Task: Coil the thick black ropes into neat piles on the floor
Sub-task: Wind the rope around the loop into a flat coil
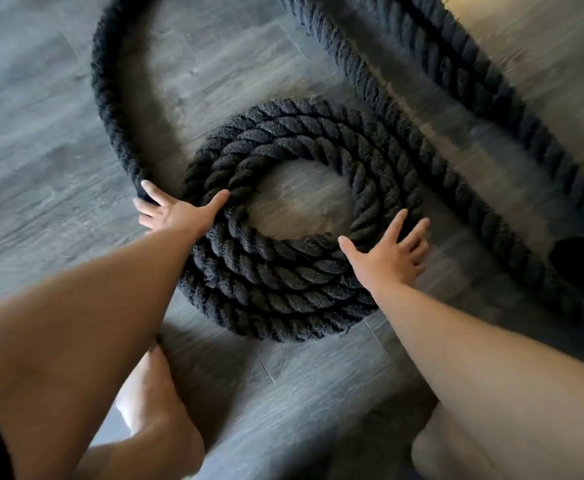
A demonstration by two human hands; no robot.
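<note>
Thick black rope coil (266, 271) laid flat on grey plank floor (41, 168), left hand (176, 213) pressed at coil's left edge, fingers splayed, right hand (387, 251) spread flat on coil's right side, loose rope (108, 98) curved beyond coil.

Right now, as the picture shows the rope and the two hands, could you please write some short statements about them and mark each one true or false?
1. The coil lies flat on the grey plank floor. True.
2. The middle of the coil is filled with rope. False: bare floor shows there.
3. A loose stretch of rope curves away from the coil's left side, beside the left hand. True.
4. The right hand is a closed fist around a rope end. False: its fingers are straight and spread, at the coil's right side.
5. A second stretch of rope runs along the floor to the right of the coil. True.
</note>
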